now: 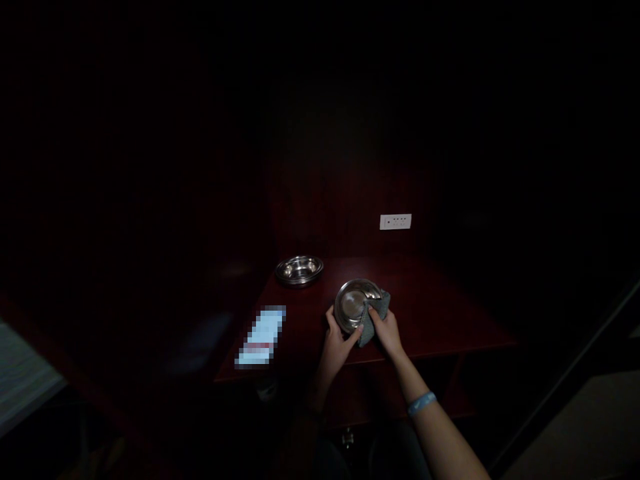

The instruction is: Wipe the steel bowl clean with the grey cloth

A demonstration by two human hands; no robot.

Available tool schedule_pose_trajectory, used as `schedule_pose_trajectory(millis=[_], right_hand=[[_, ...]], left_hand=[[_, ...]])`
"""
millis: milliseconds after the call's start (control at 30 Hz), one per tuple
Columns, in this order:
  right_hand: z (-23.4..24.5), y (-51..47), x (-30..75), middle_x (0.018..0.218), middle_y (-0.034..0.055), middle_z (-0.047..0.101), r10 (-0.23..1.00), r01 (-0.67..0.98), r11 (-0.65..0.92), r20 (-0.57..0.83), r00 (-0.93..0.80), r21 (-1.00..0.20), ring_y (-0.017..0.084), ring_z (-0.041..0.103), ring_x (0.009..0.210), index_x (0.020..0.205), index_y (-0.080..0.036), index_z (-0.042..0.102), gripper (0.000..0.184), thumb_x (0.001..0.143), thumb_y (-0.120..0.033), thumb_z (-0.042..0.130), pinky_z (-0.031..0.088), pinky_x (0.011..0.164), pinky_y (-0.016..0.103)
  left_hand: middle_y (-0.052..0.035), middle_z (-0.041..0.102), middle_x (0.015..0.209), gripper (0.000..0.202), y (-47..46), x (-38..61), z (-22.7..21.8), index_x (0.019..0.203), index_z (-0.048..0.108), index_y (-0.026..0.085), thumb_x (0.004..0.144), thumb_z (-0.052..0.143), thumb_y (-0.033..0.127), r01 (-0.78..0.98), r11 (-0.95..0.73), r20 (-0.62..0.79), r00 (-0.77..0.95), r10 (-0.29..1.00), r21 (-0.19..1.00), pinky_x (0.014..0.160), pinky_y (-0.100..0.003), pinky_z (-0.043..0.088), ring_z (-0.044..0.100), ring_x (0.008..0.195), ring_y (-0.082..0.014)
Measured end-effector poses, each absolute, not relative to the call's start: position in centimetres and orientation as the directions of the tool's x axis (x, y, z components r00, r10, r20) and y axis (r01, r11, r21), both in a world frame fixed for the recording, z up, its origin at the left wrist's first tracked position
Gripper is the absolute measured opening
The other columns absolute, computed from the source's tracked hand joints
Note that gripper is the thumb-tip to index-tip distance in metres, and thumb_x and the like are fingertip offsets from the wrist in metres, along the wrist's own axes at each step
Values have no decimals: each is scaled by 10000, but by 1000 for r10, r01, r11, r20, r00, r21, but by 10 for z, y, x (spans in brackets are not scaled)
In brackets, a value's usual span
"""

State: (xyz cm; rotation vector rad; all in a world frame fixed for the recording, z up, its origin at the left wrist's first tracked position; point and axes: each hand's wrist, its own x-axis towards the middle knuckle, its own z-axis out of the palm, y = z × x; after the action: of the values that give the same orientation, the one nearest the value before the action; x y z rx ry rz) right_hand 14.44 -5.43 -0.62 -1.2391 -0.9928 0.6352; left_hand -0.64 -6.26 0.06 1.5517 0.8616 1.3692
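Observation:
A shiny round metal bowl (351, 303) is tilted toward me above the front part of the dark red desk. My left hand (339, 340) grips its lower left rim, fingers around the outside and thumb toward the cloth. On the right side of the bowl, my right hand (387, 328) is closed on a grey-green cloth (367, 330), which folds over the rim and reaches inside. Some of the right fingers are hidden behind the cloth and bowl. A blue wristband (422, 403) circles my right forearm.
More metal bowls (300, 272), seemingly stacked, stand at the desk's back left. A blurred-out bright rectangle (261, 337) lies at the front left. A white power socket (395, 222) is on the back panel. The desk's front edge (430, 355) runs below my hands; the surroundings are very dark.

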Motion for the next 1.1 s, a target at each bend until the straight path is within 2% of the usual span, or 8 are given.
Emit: schedule_pose_trajectory(millis=[167,333,633,800,967,1100], right_hand=[[-6,-53,145,950,108,765,845,128,238,270,462,-963,269,706,902,926,-154,713,429,768,-544,627,548,811,357],[-7,-52,145,965,92,761,857,117,258,283,431,-959,256,702,903,917,-172,702,385,774,-521,625,547,825,354],[-13,-50,146,835,58,743,869,148,251,291,401,-956,225,674,769,844,-172,687,319,757,-476,641,522,722,321],[-13,-50,146,817,53,741,872,153,251,292,394,-956,218,667,748,833,-168,693,300,743,-452,656,517,704,313],[-14,-49,146,820,55,744,866,139,253,288,408,-957,225,671,752,845,-167,696,310,741,-457,664,526,709,320],[-14,-48,146,870,54,755,867,108,262,283,411,-959,239,693,823,883,-184,703,319,755,-472,651,542,766,333]], left_hand=[[-171,633,1293,659,-61,-8,-2,1359,303,203,822,652,358,-24,-355,354,165,920,934,957,-400,523,661,1130,-247],[-137,678,1235,591,-62,-11,3,1369,346,195,835,582,290,10,-331,327,132,936,943,992,-390,492,667,1114,-241],[-88,617,1337,534,-52,-15,2,1348,474,181,817,484,235,-95,-328,333,38,942,940,1118,-377,391,555,1272,-235],[-105,590,1384,547,-51,-16,0,1346,514,162,806,496,244,-153,-309,314,13,949,939,1153,-417,354,514,1321,-268],[-125,532,1456,525,-49,-13,-6,1351,525,157,848,524,311,-93,-314,315,-9,949,945,1199,-421,282,454,1385,-273],[-127,503,1478,618,-51,-11,-5,1411,444,185,843,600,373,-50,-403,405,24,914,914,1192,-398,304,453,1390,-260]])
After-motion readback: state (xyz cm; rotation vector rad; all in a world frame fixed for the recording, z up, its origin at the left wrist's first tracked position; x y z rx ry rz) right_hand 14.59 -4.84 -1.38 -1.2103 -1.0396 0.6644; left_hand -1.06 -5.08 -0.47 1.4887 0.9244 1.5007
